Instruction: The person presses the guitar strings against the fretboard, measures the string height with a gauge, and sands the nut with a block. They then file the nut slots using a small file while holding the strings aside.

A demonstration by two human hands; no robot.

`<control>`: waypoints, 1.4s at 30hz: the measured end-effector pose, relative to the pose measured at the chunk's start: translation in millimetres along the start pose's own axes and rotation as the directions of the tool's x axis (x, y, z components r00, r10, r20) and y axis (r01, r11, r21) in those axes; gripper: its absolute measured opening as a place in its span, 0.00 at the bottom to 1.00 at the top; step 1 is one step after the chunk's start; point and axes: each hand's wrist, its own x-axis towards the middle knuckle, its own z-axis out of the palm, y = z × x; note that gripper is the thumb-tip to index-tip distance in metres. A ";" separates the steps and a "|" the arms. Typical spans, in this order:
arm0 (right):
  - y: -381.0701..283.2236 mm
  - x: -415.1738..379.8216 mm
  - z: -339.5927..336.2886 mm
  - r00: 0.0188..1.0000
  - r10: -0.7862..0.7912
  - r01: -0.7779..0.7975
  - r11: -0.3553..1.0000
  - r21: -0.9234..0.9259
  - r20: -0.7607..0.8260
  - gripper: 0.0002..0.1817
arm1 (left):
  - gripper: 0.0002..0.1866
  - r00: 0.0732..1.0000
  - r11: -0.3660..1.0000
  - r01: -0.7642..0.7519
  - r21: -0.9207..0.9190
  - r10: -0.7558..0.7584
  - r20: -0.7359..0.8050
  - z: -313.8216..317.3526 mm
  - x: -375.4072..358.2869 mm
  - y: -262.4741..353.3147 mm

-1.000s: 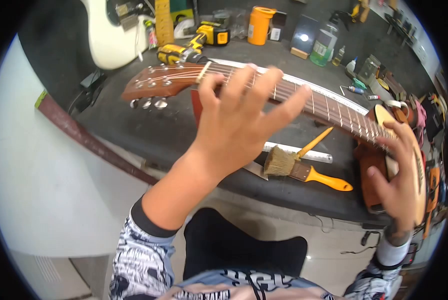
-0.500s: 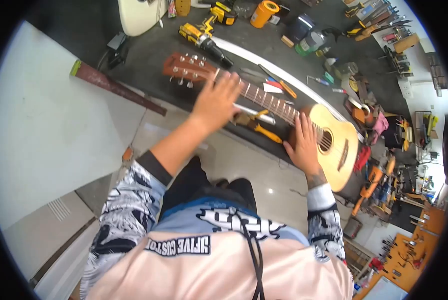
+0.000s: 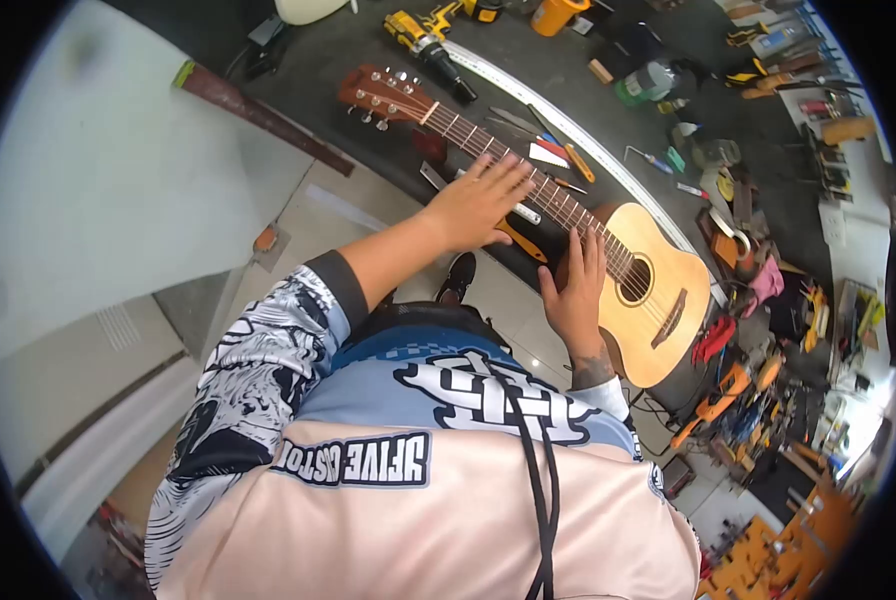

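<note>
An acoustic guitar point(image 3: 683, 285) with a pale top and a reddish-brown headstock point(image 3: 373, 95) lies face up on the dark workbench. My left hand point(image 3: 473, 208) is open, its fingers stretched across the middle of the fretted neck point(image 3: 458, 130). Near the joint of neck and body, my right hand point(image 3: 575, 298) is also open, fingertips at the fretboard and thumb apart. Partly covered by my left hand, a steel ruler point(image 3: 525, 212) and a yellow-handled tool point(image 3: 523, 243) lie beside the neck.
A yellow cordless drill point(image 3: 428, 50) lies beyond the headstock. Behind the neck are a long white curved strip point(image 3: 578, 125), an orange-handled tool point(image 3: 580, 163) and a white card point(image 3: 548, 153). Bottles, tape and many tools crowd the bench's right side. A brown bar point(image 3: 268, 118) juts out at left.
My left hand has slid along the neck from near the nut toward the body. My right hand has shifted slightly toward the neck. The camera view has moved a little.
</note>
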 end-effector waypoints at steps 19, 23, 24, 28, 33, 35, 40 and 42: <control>58.2 57.4 -25.9 0.983 -0.175 0.180 0.971 0.156 -0.047 0.15 | 0.32 0.558 0.580 0.812 -0.070 -0.806 -0.200 -6.5 -129.3 -69.8; 97.8 6.0 -36.3 0.992 0.035 -0.033 0.999 0.021 -0.119 0.12 | 0.22 0.547 0.554 0.792 -0.257 -0.830 -0.105 8.1 -153.8 -63.3; 103.2 -10.0 -39.3 0.985 0.106 -0.106 0.994 0.010 -0.139 0.12 | 0.21 0.547 0.540 0.787 -0.297 -0.834 -0.068 10.4 -157.1 -67.6; 104.0 -57.7 -50.9 0.965 0.228 -0.246 0.958 -0.147 -0.125 0.20 | 0.20 0.572 0.508 0.725 -0.465 -0.820 -0.004 20.5 -147.7 -99.1; 87.3 -74.3 -48.5 0.958 0.253 -0.280 0.928 -0.244 -0.138 0.24 | 0.22 0.587 0.412 0.630 -0.659 -0.807 0.057 21.5 -114.5 -147.5; 76.7 -72.4 -47.4 0.949 0.258 -0.303 0.906 -0.296 -0.184 0.23 | 0.24 0.567 0.355 0.605 -0.713 -0.821 0.072 29.3 -107.2 -163.8; 71.0 -74.4 -44.3 0.928 0.293 -0.352 0.895 -0.276 -0.231 0.22 | 0.26 0.602 0.304 0.612 -0.730 -0.778 0.181 9.4 -83.3 -159.4; 72.6 -72.7 -44.6 0.933 0.239 -0.325 0.880 -0.347 -0.268 0.17 | 0.26 0.590 0.319 0.625 -0.712 -0.791 0.164 18.5 -85.2 -167.0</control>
